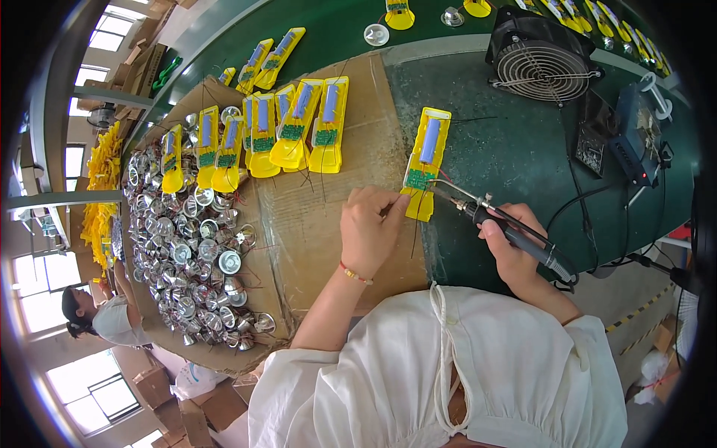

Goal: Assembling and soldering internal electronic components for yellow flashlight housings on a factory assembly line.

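Observation:
On the bench lies a yellow plastic lamp housing (420, 210) with a blue cylindrical battery (430, 142) and a green circuit board (417, 179). My right hand (511, 257) is closed around a soldering iron (547, 259) with a thin metal guide tube clamped along it. Its tip end reaches the lower edge of the board. Beside that edge, my left hand (367, 228) is closed in a pinch at the housing; what its fingertips hold is too small to make out. Thin dark wires extend from the housing's right side and below the board.
Several similar housings (329, 127) lie on the brown cardboard, left of a heap of silver reflector cups (187, 254). A black fan (544, 71) stands behind, near a blue soldering station (635, 134) with cables. Another person (112, 317) works at far left.

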A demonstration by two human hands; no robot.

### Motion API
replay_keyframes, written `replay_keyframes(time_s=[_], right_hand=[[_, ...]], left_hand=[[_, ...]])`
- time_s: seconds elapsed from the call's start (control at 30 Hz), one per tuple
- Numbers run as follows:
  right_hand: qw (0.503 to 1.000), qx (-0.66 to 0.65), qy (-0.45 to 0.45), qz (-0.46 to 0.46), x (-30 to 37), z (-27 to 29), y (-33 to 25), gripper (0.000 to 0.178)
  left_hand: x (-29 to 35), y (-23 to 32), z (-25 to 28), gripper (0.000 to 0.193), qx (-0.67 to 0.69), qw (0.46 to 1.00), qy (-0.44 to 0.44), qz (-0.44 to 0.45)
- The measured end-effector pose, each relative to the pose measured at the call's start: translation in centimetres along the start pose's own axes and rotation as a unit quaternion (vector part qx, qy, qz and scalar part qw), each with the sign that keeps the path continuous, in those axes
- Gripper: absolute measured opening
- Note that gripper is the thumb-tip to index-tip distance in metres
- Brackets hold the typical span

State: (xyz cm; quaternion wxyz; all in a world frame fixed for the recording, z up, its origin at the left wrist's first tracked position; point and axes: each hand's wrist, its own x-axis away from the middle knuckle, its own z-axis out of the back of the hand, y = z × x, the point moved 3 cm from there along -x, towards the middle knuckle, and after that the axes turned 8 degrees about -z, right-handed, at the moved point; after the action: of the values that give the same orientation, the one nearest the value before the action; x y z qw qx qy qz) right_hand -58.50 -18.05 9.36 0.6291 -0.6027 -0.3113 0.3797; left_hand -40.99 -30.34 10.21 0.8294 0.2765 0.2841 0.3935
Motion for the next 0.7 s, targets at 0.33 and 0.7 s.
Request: replay_keyframes(time_s=[0.33,0.7], right_hand=[[1.0,-0.006,0.002,-0.024,-0.38,-0.52,-0.29,0.015],[0.998,0.022,-0.018,-0.053,-0.23,-0.2,-0.81,0.015]], left_hand=[[-0.78,-0.39,-0.42,0.009,0.056,0.997,-0.047,0.027],[-0.98,-0.77,-0.71,0.009,0.099,0.992,-0.06,0.047]])
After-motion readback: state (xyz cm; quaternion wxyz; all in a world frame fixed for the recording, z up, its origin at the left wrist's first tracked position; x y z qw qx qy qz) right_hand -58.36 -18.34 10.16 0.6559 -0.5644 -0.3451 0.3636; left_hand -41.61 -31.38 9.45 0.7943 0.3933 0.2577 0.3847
